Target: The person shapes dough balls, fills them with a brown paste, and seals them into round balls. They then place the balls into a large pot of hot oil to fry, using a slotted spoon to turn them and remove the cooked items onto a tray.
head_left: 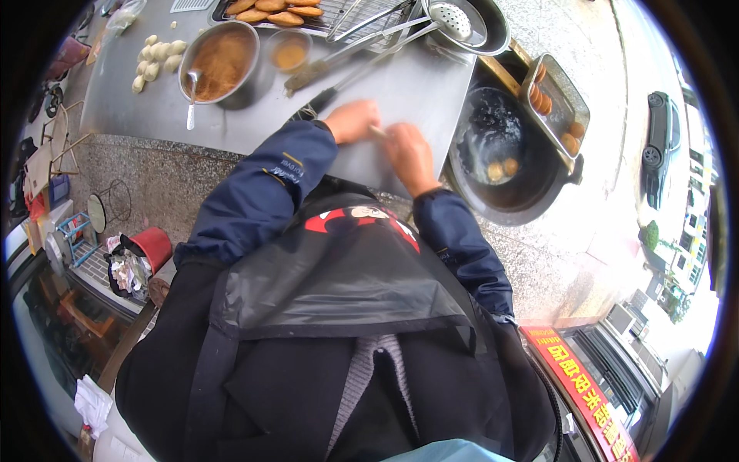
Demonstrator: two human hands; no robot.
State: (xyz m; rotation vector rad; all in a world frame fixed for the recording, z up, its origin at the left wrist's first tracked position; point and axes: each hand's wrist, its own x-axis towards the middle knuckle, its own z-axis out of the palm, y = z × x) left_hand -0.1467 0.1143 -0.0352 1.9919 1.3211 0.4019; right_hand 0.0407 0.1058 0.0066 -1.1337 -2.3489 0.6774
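Observation:
Over the steel worktop (358,159), my left hand (355,121) and my right hand (407,153) are close together, fingers curled and blurred by motion. Both grip a small pale piece (378,131), probably dough; most of it is hidden by the fingers. Left of them stands a metal pot (254,72) of brown filling (222,63), with a metal spoon (191,112) leaning over its rim. Behind that, pale dough balls (155,55) sit in a cluster. A small bowl (309,52) holds an orange-yellow substance. Long-handled tools (358,72) lie just beyond my hands.
To the right, a wide wok (508,199) of oil holds two frying balls (502,169). A metal tray (557,101) with browned pieces rests across its edge. At the back are fried cakes (271,11) on a rack and a skimmer (451,22) over a basin (499,26).

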